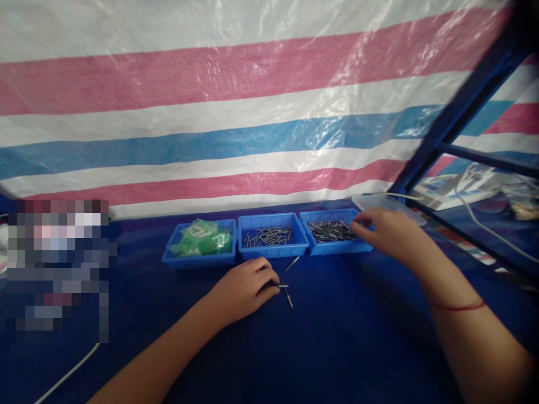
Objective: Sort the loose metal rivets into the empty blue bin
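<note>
My left hand (246, 287) rests low over the blue table top, thumb and fingers closed on a blind rivet (283, 286) whose pale end sticks out. Two more loose rivets lie close by: one rivet (289, 298) just below those fingertips, another rivet (292, 262) nearer the bins. My right hand (385, 231) is over the right end of the right blue bin (337, 247), which holds many dark, thin metal pieces (330, 230). Its thumb and fingertips are drawn together; whatever they pinch is too small to make out. A red string circles the right wrist.
The middle blue bin (273, 251) contains similar thin metal pieces. Green plastic bags (202, 238) fill the left blue bin (197, 260). Behind the right hand lies a clear plastic lid (410, 213). A blue metal frame (457, 118) stands at right, before a striped sheet (210, 129).
</note>
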`<action>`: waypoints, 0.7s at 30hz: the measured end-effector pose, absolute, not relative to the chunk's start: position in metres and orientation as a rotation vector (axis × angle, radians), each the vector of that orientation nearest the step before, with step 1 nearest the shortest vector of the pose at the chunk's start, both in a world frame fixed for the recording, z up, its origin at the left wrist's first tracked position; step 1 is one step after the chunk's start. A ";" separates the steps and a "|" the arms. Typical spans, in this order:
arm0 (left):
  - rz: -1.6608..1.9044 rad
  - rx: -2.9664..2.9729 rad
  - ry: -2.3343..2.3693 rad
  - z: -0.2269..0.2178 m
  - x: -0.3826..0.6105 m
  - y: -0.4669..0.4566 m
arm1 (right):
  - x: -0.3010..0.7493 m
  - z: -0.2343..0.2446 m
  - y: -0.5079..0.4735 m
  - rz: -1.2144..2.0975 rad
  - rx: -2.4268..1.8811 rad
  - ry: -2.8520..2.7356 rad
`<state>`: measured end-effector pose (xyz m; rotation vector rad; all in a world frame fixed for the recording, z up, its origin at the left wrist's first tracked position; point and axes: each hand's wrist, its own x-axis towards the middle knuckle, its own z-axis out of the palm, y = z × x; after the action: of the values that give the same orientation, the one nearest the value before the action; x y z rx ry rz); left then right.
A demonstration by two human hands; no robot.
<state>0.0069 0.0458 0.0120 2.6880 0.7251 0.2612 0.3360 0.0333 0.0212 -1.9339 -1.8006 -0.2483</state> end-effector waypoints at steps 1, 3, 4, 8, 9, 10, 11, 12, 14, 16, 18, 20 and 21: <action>0.254 2.706 0.732 0.011 0.008 0.046 | 0.336 0.022 0.033 -0.262 -1.963 -1.813; 0.248 2.741 0.764 0.008 0.010 0.046 | 0.326 0.029 0.032 -0.278 -1.970 -1.840; 0.251 2.756 0.785 0.007 0.011 0.045 | 0.317 0.033 0.030 -0.257 -1.922 -1.853; 0.307 2.766 0.867 0.012 0.014 0.043 | 0.265 0.048 0.016 0.126 -1.496 -2.085; 0.315 2.751 0.876 0.015 0.013 0.042 | 0.252 0.049 0.011 0.256 -1.384 -2.200; 0.317 2.728 0.876 0.019 0.013 0.041 | 0.241 0.049 0.007 0.346 -1.314 -2.260; 0.320 2.702 0.872 0.023 0.011 0.039 | 0.231 0.048 0.002 0.401 -1.274 -2.279; 0.330 2.671 0.865 0.027 0.010 0.037 | 0.222 0.046 -0.001 0.443 -1.244 -2.295; 0.392 2.602 0.855 0.034 0.007 0.034 | 0.212 0.041 -0.006 0.502 -1.208 -2.302; 0.507 2.524 0.851 0.035 0.004 0.031 | 0.206 0.037 -0.008 0.563 -1.161 -2.304; 0.647 2.405 0.879 0.030 0.004 0.029 | 0.204 0.034 -0.007 0.610 -1.123 -2.271; 0.806 2.205 0.950 0.020 0.006 0.028 | 0.202 0.031 -0.006 0.620 -1.115 -2.219; 0.891 2.059 0.981 0.014 0.007 0.027 | 0.201 0.029 -0.005 0.620 -1.120 -2.197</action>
<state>0.0075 0.0274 0.0139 2.0593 0.9809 0.8907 0.2006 -0.0050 0.0289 -1.1203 -2.1971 0.6198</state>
